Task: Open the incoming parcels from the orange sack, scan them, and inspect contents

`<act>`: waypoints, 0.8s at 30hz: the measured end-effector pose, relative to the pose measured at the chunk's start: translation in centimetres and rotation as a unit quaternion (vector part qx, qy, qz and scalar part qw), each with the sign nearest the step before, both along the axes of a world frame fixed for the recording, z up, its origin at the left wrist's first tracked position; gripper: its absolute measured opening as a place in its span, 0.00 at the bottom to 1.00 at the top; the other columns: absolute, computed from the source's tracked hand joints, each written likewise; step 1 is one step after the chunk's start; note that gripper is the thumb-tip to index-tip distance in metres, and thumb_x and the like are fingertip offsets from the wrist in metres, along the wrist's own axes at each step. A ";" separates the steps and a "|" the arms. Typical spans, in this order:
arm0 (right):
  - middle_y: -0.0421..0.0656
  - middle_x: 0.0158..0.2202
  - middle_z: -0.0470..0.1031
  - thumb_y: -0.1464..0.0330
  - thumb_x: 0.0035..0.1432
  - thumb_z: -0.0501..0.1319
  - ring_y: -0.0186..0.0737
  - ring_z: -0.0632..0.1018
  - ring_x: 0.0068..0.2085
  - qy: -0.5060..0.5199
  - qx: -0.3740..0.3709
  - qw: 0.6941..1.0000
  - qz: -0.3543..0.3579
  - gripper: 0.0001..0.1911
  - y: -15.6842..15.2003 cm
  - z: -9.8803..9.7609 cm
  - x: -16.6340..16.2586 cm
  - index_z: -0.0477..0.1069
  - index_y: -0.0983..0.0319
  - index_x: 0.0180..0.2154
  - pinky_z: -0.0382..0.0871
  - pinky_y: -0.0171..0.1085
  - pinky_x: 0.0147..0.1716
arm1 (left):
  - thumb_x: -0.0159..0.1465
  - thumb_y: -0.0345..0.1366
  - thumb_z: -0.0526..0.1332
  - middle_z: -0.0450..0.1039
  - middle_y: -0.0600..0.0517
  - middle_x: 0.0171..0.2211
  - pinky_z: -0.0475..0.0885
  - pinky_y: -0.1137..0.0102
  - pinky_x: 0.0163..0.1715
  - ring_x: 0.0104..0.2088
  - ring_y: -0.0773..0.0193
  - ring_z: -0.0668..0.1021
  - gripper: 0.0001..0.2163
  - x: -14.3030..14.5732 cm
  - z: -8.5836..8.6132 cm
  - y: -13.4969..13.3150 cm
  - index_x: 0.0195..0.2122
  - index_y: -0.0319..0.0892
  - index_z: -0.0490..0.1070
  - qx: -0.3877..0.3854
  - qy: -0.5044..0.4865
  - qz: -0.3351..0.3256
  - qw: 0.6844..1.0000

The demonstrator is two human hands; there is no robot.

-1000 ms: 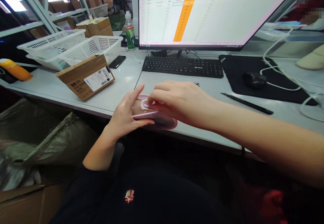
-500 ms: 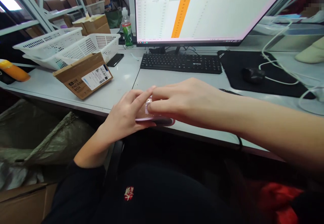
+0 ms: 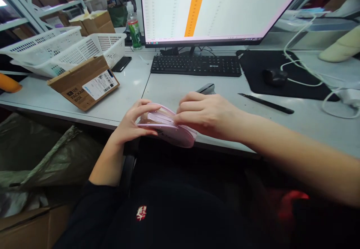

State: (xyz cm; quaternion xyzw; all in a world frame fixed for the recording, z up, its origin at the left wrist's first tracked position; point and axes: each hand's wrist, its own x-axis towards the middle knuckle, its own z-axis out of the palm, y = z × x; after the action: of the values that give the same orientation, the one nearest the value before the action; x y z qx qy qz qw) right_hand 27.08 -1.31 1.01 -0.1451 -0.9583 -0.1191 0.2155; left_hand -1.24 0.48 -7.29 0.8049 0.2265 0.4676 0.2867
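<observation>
Both hands hold a flat pink see-through packet at the front edge of the grey desk. My left hand grips its left end, thumb beneath and fingers curled over the top. My right hand presses down on its right part with fingers closed over it. The packet tilts, its near edge hanging past the desk edge. What is inside the packet I cannot make out.
A labelled cardboard box and white plastic baskets sit at left. Behind the hands lie a grey device, a black keyboard under a monitor, a black pen, a mouse on its mat, white cables.
The packet has been lifted and tilted toward me off the desk edge. My right hand drew back to the right, uncovering the grey device behind it.
</observation>
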 end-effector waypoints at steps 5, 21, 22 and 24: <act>0.41 0.34 0.80 0.72 0.73 0.54 0.38 0.76 0.39 0.056 -0.061 0.997 -0.008 0.14 -1.1 -3.3 2.5 0.78 0.57 0.39 0.72 0.37 0.37 | 0.50 0.53 0.80 0.79 0.47 0.50 0.76 0.65 0.52 0.51 0.54 0.80 0.31 -2.0 -2.6 0.9 0.54 0.51 0.80 -0.109 -0.139 0.048 0.983; 0.43 0.34 0.81 0.72 0.69 0.60 0.38 0.77 0.36 0.290 -0.037 0.950 -0.109 0.10 -2.3 -10.5 -3.9 0.80 0.58 0.43 0.70 0.39 0.36 | 0.76 0.53 0.50 0.83 0.47 0.47 0.78 0.54 0.57 0.52 0.54 0.83 0.23 5.2 -1.5 -0.6 0.56 0.43 0.75 -0.600 -0.490 0.018 0.631; 0.43 0.35 0.81 0.72 0.70 0.60 0.38 0.77 0.36 0.275 -0.037 0.954 -0.116 0.10 -2.1 -10.3 -3.9 0.81 0.58 0.44 0.69 0.39 0.36 | 0.77 0.54 0.49 0.83 0.47 0.48 0.77 0.53 0.57 0.52 0.53 0.83 0.24 5.5 -1.1 -0.7 0.58 0.44 0.74 -0.607 -0.497 0.015 0.620; 0.43 0.35 0.82 0.71 0.70 0.59 0.38 0.76 0.36 0.258 -0.025 0.958 -0.126 0.11 -1.8 -9.8 -3.8 0.81 0.58 0.46 0.67 0.40 0.37 | 0.76 0.54 0.48 0.83 0.46 0.49 0.77 0.53 0.56 0.52 0.53 0.83 0.25 5.9 -0.5 -0.9 0.62 0.45 0.71 -0.609 -0.514 0.017 0.604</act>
State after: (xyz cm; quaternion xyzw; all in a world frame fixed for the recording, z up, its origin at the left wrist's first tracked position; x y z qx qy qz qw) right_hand 23.25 -3.14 -8.76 -0.2959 -0.8466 -0.0796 0.4351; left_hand 4.62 -0.44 -7.79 0.0674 0.2884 0.5629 0.7716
